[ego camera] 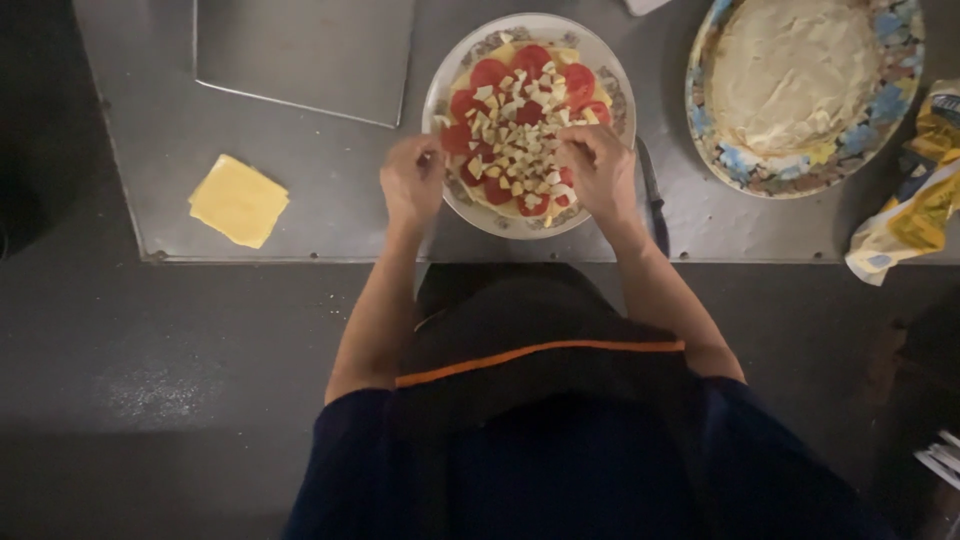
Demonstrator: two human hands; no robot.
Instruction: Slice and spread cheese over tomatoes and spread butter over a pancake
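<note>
Red tomato slices [488, 73] lying on plate [604, 62], left hand [411, 181] and right hand [598, 165] pinching cheese bits [520, 135], cheese slice [238, 200] resting on metal surface [330, 170].

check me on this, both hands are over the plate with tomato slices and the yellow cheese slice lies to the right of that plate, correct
Not quite. The head view shows the yellow cheese slice lying left of the plate, not right. Both the left hand and right hand are at the plate with tomato slices.

A crumpled yellow-and-white plastic wrapper with blue patches [915, 190] lies at the metal counter's right edge, beside the floral plate
</note>
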